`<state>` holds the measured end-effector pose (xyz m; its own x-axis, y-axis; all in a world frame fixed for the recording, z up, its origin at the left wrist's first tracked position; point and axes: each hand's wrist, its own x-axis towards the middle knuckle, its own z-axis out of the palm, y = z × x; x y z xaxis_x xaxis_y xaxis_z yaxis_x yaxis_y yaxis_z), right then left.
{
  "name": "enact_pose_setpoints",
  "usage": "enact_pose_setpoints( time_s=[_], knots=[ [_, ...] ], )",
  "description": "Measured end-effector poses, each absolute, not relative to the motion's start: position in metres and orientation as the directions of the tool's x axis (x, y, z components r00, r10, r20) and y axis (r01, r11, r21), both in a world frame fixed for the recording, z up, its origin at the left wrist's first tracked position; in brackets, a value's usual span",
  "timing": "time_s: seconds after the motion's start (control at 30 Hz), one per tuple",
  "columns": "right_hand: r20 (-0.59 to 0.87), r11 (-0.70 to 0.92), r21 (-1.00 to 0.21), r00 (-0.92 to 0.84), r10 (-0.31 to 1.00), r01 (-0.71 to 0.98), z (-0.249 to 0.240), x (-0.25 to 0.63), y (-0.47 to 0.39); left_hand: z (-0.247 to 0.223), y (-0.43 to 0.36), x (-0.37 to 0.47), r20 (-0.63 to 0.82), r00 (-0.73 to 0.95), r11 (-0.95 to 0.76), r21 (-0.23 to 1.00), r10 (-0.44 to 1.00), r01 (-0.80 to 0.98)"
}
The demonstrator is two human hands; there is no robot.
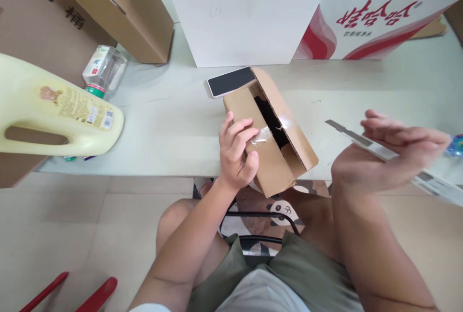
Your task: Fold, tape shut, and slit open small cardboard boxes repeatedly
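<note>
A small cardboard box (262, 145) lies tilted at the table's front edge, its top flaps parted over a dark gap and clear tape stuck on them. My left hand (238, 150) rests on its near left flap with the fingers curled and apart. Off to the right of the box, my right hand (390, 153) is closed around a white utility knife (379, 150), whose blade points left toward the box. A phone with a dark screen (231, 82) touches the table just behind the box.
A yellow jug (61, 109) and a clear bottle (104, 68) lie at the left. Behind stand a brown carton (133, 8), a white box (246, 18) and a red-and-white carton (361, 22). A small blue item (456, 145) sits at the right edge.
</note>
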<state>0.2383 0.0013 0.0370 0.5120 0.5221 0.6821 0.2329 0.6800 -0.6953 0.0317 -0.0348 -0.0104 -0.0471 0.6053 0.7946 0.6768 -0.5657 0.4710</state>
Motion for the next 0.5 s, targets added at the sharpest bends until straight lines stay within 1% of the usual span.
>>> enact_pose_setpoints(
  time_s=[0.03, 0.07, 0.1, 0.13, 0.2, 0.23, 0.3, 0.37, 0.43, 0.5],
  knots=[
    [0.684, 0.661, -0.702, 0.508, 0.523, 0.265, 0.032, 0.241, 0.004, -0.011, -0.035, 0.032, 0.793, -0.048, -0.57, 0.478, 0.607, 0.668],
    [0.675, 0.621, -0.725, 0.485, 0.556, 0.296, 0.028, 0.245, 0.007, -0.011, -0.035, 0.032, 0.791, -0.055, -0.576, 0.489, 0.609, 0.655],
    [0.643, 0.553, -0.765, 0.444, 0.624, 0.33, 0.023, 0.249, 0.008, -0.011, -0.034, 0.032, 0.788, -0.064, -0.582, 0.503, 0.612, 0.639],
    [0.585, 0.459, -0.806, 0.391, 0.711, 0.373, 0.019, 0.253, 0.009, -0.012, -0.034, 0.032, 0.786, -0.073, -0.586, 0.516, 0.614, 0.625],
    [0.394, 0.22, -0.846, 0.291, 0.872, 0.486, 0.012, 0.261, 0.012, -0.013, -0.034, 0.033, 0.784, -0.084, -0.592, 0.53, 0.616, 0.608],
    [0.278, 0.098, -0.826, 0.251, 0.927, 0.555, 0.008, 0.264, 0.013, -0.013, -0.034, 0.033, 0.784, -0.085, -0.594, 0.532, 0.615, 0.604],
    [0.061, -0.086, -0.719, 0.186, 0.981, 0.69, 0.0, 0.27, 0.018, -0.013, -0.034, 0.032, 0.784, -0.078, -0.597, 0.528, 0.616, 0.604],
    [-0.074, -0.162, -0.576, 0.146, 0.987, 0.801, -0.01, 0.274, 0.022, -0.013, -0.035, 0.031, 0.782, -0.071, -0.593, 0.525, 0.62, 0.61],
    [-0.099, -0.149, -0.477, 0.116, 0.988, 0.866, -0.022, 0.278, 0.024, -0.013, -0.035, 0.03, 0.779, -0.064, -0.59, 0.523, 0.624, 0.616],
    [-0.024, -0.093, -0.46, 0.092, 0.995, 0.883, -0.033, 0.279, 0.024, -0.012, -0.036, 0.03, 0.775, -0.06, -0.588, 0.525, 0.629, 0.615]
  ],
)
